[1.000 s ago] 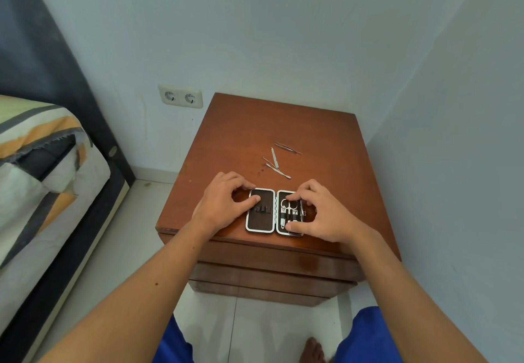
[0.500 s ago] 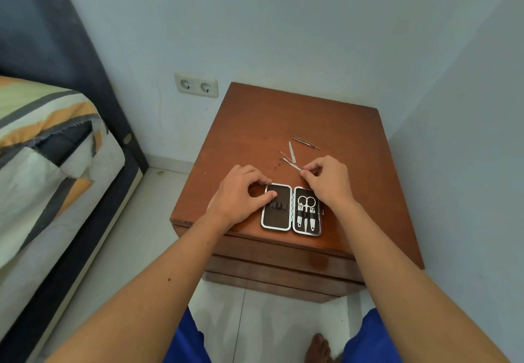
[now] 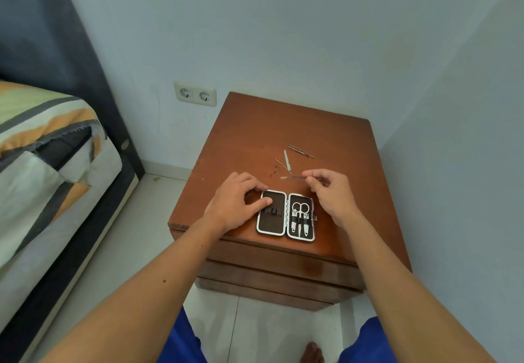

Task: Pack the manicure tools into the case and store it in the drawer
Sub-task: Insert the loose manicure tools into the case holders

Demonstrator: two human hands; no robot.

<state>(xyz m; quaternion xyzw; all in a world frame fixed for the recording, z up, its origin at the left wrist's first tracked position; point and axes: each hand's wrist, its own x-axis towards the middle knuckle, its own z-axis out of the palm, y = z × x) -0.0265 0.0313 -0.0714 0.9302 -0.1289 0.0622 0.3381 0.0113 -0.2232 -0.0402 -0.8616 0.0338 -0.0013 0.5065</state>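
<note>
A small dark manicure case (image 3: 285,215) with a silver rim lies flat and unfolded near the front edge of the wooden nightstand (image 3: 334,141). Its right half holds scissors and two clippers; its left half shows bare elastic loops. My left hand (image 3: 236,202) presses on the case's left half, thumb on the lining. My right hand (image 3: 330,192) hovers just behind the case and pinches a thin metal tool (image 3: 292,177) by one end. Three more thin tools lie loose behind: a file (image 3: 287,159), a slim pick (image 3: 282,165) and tweezers (image 3: 301,151).
The nightstand stands in a corner, walls behind and to the right. Drawer fronts (image 3: 272,274) show below its top, shut. A bed (image 3: 48,147) with a striped cover is on the left. A double wall socket (image 3: 195,97) sits behind. My bare foot (image 3: 312,352) is on the tiled floor.
My right hand left the case's right half, reached back to the loose tools and lifted one thin tool. My left hand stayed on the case.
</note>
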